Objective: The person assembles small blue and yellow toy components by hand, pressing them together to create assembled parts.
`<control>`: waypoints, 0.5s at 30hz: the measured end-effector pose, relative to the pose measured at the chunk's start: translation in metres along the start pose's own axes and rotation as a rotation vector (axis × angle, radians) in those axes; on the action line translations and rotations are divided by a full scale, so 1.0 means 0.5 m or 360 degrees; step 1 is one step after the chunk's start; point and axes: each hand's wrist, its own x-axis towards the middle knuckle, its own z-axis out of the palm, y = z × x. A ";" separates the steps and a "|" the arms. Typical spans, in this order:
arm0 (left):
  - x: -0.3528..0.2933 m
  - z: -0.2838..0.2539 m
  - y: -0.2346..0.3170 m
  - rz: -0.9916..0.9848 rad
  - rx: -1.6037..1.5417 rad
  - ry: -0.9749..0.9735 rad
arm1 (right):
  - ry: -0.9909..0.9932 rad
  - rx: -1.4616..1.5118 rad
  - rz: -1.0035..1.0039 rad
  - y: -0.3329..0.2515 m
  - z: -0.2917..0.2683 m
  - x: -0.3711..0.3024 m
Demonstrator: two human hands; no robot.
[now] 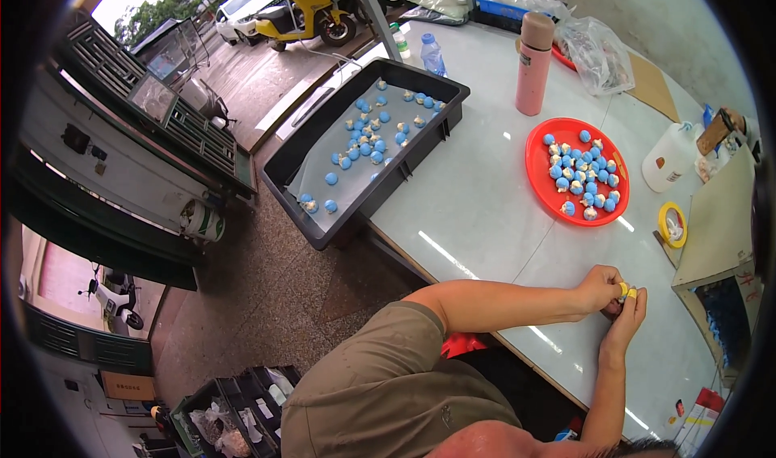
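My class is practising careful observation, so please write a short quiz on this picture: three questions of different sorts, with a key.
1. Multiple choice: which container of blue-and-cream balls lies nearer the left hand?
A) the black tray
B) the red plate

2. True or false: the left hand and the right hand are held wide apart.

3. Short answer: what colour is the body of the tall capped bottle standing beyond the red plate?

Key
1. B, the red plate.
2. False: the two hands come together, with yellow showing at the fingertips.
3. Pink.
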 end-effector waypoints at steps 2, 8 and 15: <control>0.009 0.008 -0.012 -0.0016 -0.0024 -0.0037 | 0.0041 -0.0035 -0.0017 0.007 -0.014 -0.001; 0.007 -0.013 0.001 -0.0006 -0.0111 -0.0075 | 0.0043 -0.0223 -0.0158 -0.007 0.004 0.007; -0.003 -0.010 0.027 -0.0018 0.0047 -0.0083 | 0.0097 -0.0105 -0.0196 0.008 0.011 0.011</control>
